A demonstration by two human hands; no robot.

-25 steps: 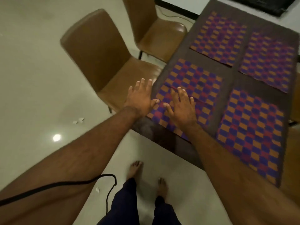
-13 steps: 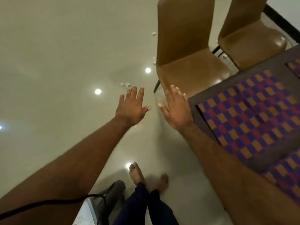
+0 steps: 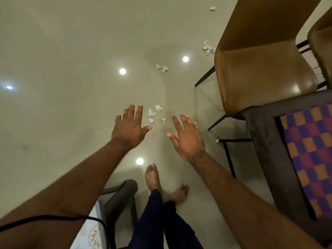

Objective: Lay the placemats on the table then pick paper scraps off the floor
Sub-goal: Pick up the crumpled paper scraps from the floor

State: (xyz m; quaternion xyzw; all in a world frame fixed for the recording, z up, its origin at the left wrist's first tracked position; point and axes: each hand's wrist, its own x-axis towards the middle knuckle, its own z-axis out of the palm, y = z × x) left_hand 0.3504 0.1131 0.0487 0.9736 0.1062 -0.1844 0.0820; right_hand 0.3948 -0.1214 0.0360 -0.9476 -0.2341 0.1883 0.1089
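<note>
Between the two hands, just beyond the fingertips, four white scraps (image 3: 154, 113) lie loose on the floor (image 3: 62, 60). This head view looks steeply down. The left hand (image 3: 130, 128) is spread flat, palm down, fingers straight, and holds nothing. The right hand (image 3: 188, 139) is the same: open, fingers fanned, nothing in it. Both hover above the tiles, and neither touches a scrap.

Farther out from the left hand's fingertips lies a pair (image 3: 161, 68) of scraps. Farther again, ahead of the right hand and beside the chair (image 3: 260, 65), sits a heap (image 3: 208, 47), and one stray bit (image 3: 212, 8) lies well beyond that. To the right of the right hand stands the table (image 3: 264, 141), with a checked placemat (image 3: 312, 150) lying flat on its corner.

My reading is that the mat-laying is over, at least at this corner, and the scrap step is just opening, with no paper collected so far. The next move calls for stooping, since the hands seem well above the floor, then pinching the four nearest bits one at a time. They are small, thin and crumpled, so fingertips rather than a whole palm should do it. One hand could gather while the other keeps what is picked. The heap near the chair leg may need a reach around it.
</note>
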